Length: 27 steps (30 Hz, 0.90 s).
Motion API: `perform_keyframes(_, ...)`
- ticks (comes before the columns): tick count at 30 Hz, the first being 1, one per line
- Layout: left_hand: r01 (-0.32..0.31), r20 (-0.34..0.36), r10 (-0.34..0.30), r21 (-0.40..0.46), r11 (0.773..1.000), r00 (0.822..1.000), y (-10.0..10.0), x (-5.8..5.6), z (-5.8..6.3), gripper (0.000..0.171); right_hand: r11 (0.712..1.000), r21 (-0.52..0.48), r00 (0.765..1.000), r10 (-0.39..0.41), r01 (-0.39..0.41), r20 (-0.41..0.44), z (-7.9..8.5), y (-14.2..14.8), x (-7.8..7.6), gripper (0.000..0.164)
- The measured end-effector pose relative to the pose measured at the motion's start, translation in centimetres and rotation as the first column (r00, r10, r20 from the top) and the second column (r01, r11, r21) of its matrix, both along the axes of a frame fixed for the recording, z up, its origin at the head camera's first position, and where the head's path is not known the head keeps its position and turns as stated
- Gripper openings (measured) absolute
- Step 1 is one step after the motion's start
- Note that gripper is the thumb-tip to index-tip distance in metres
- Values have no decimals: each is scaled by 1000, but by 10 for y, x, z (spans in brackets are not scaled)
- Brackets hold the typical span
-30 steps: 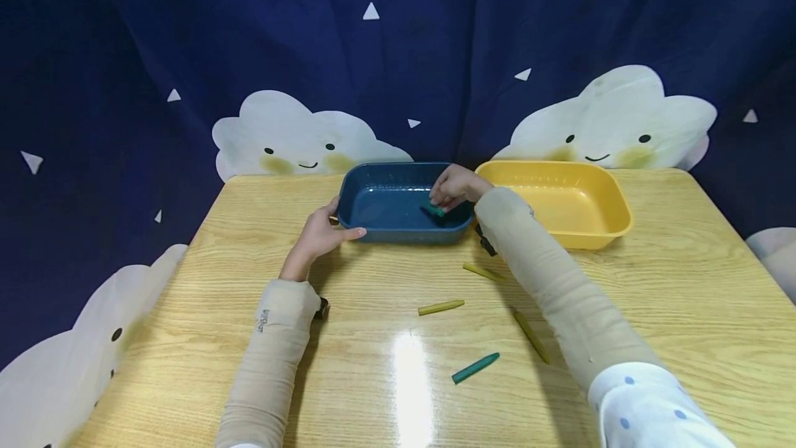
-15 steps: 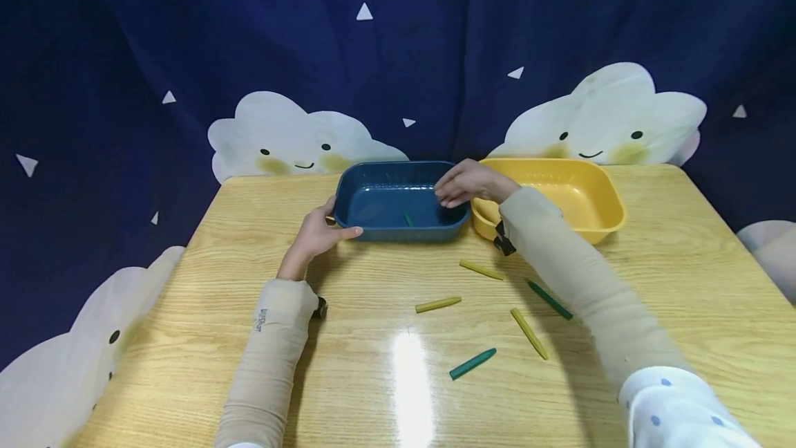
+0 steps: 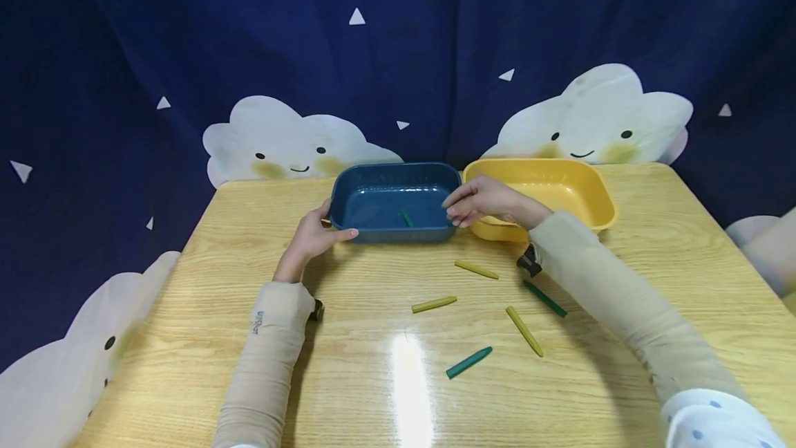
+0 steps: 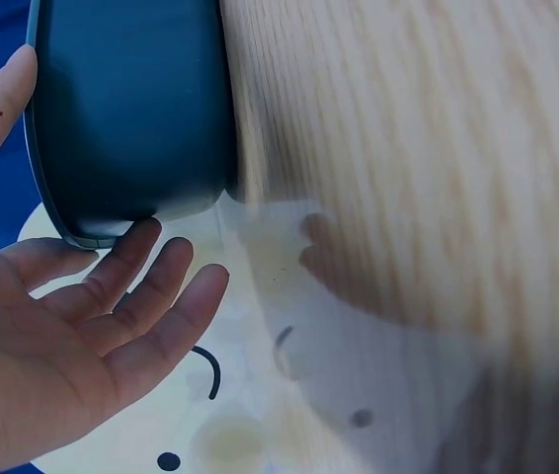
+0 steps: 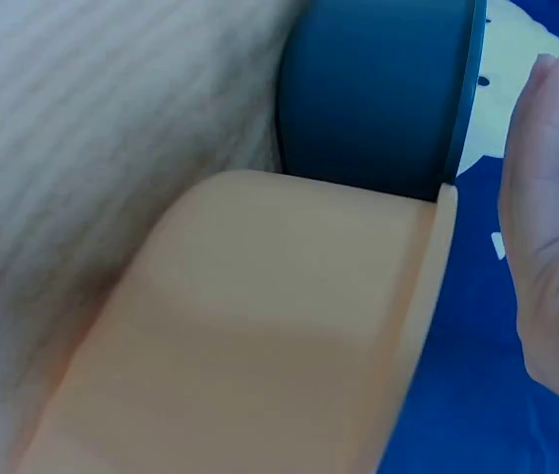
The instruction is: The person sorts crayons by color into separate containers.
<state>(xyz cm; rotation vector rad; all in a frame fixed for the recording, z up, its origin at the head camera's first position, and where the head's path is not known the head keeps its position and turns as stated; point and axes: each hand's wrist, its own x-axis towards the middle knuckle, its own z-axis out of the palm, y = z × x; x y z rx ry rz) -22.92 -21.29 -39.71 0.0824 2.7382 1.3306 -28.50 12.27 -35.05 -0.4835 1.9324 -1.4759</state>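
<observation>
My left hand (image 3: pixel 314 235) rests against the left end of a blue plastic bin (image 3: pixel 398 234), thumb along its front rim. In the left wrist view its fingers (image 4: pixel 146 341) are extended and spread beside the bin's end. A short green crayon (image 3: pixel 407 218) lies inside the bin. Near the bin's right end hovers my right hand (image 3: pixel 481 200), holding nothing, partly in front of a yellow plastic bin (image 3: pixel 584 192). The right wrist view shows its fingers (image 5: pixel 541 148) nearly straight, above the bins' rims. On the table lie a yellow crayon (image 3: pixel 476 269) and a green crayon (image 3: pixel 469 362).
Two more yellow crayons, one left (image 3: pixel 434 304) and one right (image 3: pixel 524 331), and another green crayon (image 3: pixel 545 298) lie on the wooden table (image 3: pixel 205 337). Both bins stand side by side at the back, before a dark blue curtain (image 3: pixel 298 26) with cloud prints.
My right hand has let go of the green crayon, which now lies in the blue bin. That hand has drawn back rightward toward the yellow bin; my left hand stays at the blue bin.
</observation>
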Motion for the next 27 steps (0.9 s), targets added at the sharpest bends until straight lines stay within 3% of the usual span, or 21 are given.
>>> perform_keyframes(12, -1, 12, 0, 20, 1000, 1000, 2, 1, 0, 93, 995, 26, 983, 101, -98, -154, -11, 17, 43, 42)
perform_keyframes(19, -13, 19, 13, 8, 1000, 1000, 2, 1, 3, 93, 971, 17, 943, 234, -237, -238, -22, 28, 66, 43)
perform_keyframes(27, -12, 15, 12, 3, 1000, 1000, 1, 1, 3, 92, 958, 45, 916, 284, -284, -284, -35, 36, 94, 46)
